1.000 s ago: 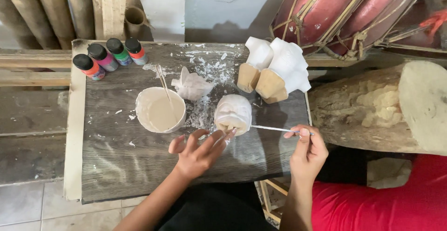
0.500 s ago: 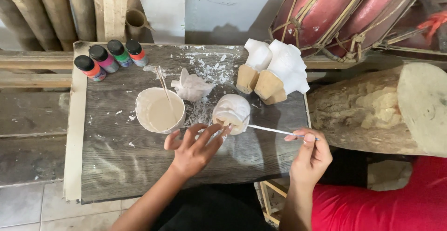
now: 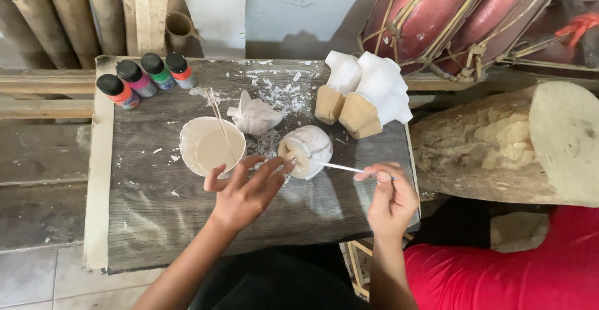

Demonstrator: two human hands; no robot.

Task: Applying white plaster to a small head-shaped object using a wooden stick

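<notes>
Lying mid-board, the white-coated carving is steadied by the left hand, fingers spread against it; the right hand pinches a thin brush touching it. A nudge could tip the paint bowl at nine o'clock. The board edge lies near at three; open room at six.

White-coated carving, tilted, brush touching

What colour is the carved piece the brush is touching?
The carved piece is coated white, with bare tan wood at its left end; the head view shows it best.
</notes>
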